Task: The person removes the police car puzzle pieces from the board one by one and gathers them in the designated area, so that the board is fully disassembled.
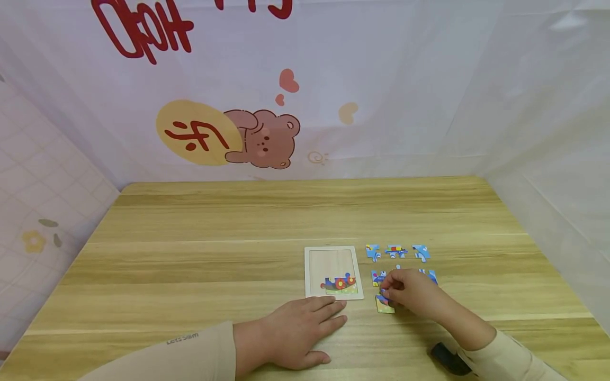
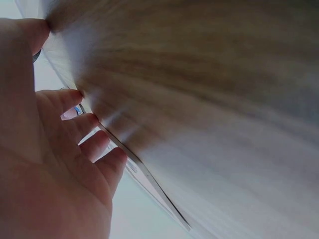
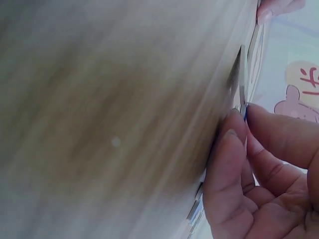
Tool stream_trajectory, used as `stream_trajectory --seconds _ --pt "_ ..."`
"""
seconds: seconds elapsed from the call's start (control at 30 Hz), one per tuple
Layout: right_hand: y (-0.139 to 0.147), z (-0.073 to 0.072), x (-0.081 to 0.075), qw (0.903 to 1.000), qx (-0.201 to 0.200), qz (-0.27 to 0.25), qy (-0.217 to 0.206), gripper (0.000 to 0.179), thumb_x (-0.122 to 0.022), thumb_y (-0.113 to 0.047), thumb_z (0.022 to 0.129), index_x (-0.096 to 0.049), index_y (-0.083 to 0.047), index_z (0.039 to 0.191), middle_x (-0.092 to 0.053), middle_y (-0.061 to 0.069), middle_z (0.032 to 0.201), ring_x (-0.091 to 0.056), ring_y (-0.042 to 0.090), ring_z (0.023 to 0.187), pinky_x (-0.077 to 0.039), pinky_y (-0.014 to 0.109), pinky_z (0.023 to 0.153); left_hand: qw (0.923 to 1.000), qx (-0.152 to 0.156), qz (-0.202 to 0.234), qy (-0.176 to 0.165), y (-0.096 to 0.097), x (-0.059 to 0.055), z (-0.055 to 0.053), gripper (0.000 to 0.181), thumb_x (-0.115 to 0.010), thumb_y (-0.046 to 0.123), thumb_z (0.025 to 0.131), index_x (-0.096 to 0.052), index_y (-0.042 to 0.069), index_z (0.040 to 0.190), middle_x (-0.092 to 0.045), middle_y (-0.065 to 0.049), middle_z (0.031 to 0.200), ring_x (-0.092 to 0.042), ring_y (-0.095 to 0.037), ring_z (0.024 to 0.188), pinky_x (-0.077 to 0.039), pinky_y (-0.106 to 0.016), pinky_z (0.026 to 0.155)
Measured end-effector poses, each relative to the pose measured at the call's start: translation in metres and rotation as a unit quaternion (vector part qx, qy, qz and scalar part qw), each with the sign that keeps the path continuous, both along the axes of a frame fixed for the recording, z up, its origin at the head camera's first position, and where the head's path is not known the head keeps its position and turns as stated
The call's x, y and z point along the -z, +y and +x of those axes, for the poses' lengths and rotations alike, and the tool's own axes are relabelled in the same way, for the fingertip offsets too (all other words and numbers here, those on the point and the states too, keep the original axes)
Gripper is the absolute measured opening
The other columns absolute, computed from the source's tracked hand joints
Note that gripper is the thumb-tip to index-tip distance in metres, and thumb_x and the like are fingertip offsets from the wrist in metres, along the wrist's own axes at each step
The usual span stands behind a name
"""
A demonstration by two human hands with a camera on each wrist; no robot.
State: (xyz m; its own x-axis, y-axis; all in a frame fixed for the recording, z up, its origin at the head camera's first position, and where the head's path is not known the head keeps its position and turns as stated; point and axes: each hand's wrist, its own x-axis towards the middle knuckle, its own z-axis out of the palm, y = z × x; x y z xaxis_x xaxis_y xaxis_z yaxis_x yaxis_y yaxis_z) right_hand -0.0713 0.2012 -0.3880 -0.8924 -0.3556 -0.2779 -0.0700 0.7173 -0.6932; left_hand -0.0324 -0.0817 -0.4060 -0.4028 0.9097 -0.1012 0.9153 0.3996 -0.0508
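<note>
A white-rimmed puzzle tray (image 1: 307, 270) lies on the table, with joined jigsaw pieces (image 1: 341, 286) in its lower right corner. My left hand (image 1: 297, 330) rests on the table, fingers spread, its fingertips at the tray's near edge; in the left wrist view the fingers touch the tray's side (image 2: 154, 186). To the right of the tray, my right hand (image 1: 416, 293) pinches a yellow and blue jigsaw piece (image 1: 385, 305) between thumb and finger. That piece (image 3: 242, 74) stands tilted up from the tabletop in the right wrist view. The right hand partly covers other pieces behind it.
Loose jigsaw pieces lie in rows right of the tray, including a back row with a middle piece (image 1: 396, 251) and a right one (image 1: 421, 252). A black object (image 1: 449, 360) sits by the right sleeve. A printed curtain (image 1: 381, 79) hangs behind the wooden table (image 1: 190, 238).
</note>
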Motion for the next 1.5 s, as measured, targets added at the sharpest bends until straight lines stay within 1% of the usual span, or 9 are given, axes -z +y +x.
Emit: stream_trajectory --seconds 0.23,0.43,0.6,0.73,1.07,1.27,1.5 --pt "-0.005 0.000 0.000 0.9992 0.026 0.030 -0.002 0.006 -0.068 -0.006 0.087 -0.064 -0.007 0.084 -0.061 -0.004 0.072 -0.050 0.013 0.061 -0.044 0.024 0.051 1.0000 0.003 0.001 0.003 0.000 0.001 0.000 0.065 -0.035 0.057 0.098 -0.038 0.016 0.149 -0.033 -0.004 0.155 -0.032 -0.018 0.141 -0.030 -0.028 0.112" --pt "-0.008 0.000 -0.001 0.9984 0.034 0.045 -0.001 0.006 -0.068 -0.005 0.087 -0.064 -0.007 0.083 -0.061 -0.005 0.072 -0.051 0.012 0.062 -0.044 0.023 0.051 1.0000 0.002 0.002 0.001 0.000 0.001 -0.001 0.065 -0.035 0.057 0.098 -0.038 0.016 0.149 -0.033 -0.004 0.155 -0.032 -0.018 0.141 -0.030 -0.028 0.112" --pt "-0.009 0.000 -0.001 0.9981 0.036 0.051 0.004 0.006 -0.068 -0.004 0.087 -0.064 -0.007 0.083 -0.060 -0.004 0.073 -0.050 0.012 0.063 -0.045 0.024 0.051 1.0000 0.001 0.003 -0.002 -0.001 0.001 0.000 0.065 -0.035 0.057 0.098 -0.038 0.016 0.149 -0.033 -0.004 0.155 -0.032 -0.018 0.141 -0.030 -0.028 0.112" --pt "-0.010 0.000 -0.001 0.9979 0.039 0.051 -0.002 0.007 -0.067 -0.002 0.087 -0.064 -0.007 0.083 -0.061 -0.003 0.074 -0.051 0.012 0.063 -0.046 0.024 0.051 1.0000 0.001 0.004 -0.004 -0.001 0.000 -0.001 0.065 -0.035 0.057 0.098 -0.038 0.016 0.149 -0.033 -0.004 0.155 -0.032 -0.018 0.141 -0.030 -0.028 0.112" --pt "-0.012 -0.001 -0.003 0.9968 0.036 0.071 -0.006 0.009 -0.067 0.000 0.087 -0.064 -0.007 0.083 -0.059 -0.002 0.074 -0.050 0.012 0.061 -0.047 0.024 0.051 0.9999 0.001 0.002 -0.011 -0.001 0.000 -0.002 0.065 -0.034 0.057 0.098 -0.037 0.016 0.150 -0.032 -0.004 0.156 -0.030 -0.018 0.142 -0.029 -0.028 0.112" --pt "-0.013 -0.001 -0.004 0.9968 0.032 0.073 -0.003 0.009 -0.067 0.000 0.087 -0.064 -0.007 0.082 -0.059 -0.003 0.073 -0.050 0.012 0.060 -0.046 0.024 0.051 1.0000 0.002 0.004 0.003 -0.001 0.000 -0.001 0.065 -0.035 0.057 0.098 -0.038 0.016 0.149 -0.033 -0.004 0.155 -0.031 -0.018 0.142 -0.030 -0.027 0.112" --pt "-0.014 0.000 -0.004 0.9969 0.022 0.075 0.002 0.009 -0.067 0.000 0.087 -0.064 -0.008 0.083 -0.059 -0.003 0.074 -0.050 0.012 0.060 -0.045 0.024 0.051 0.9999 0.003 0.001 0.010 -0.001 0.001 0.000 0.065 -0.034 0.057 0.098 -0.038 0.017 0.149 -0.033 -0.003 0.155 -0.031 -0.018 0.141 -0.030 -0.027 0.112"
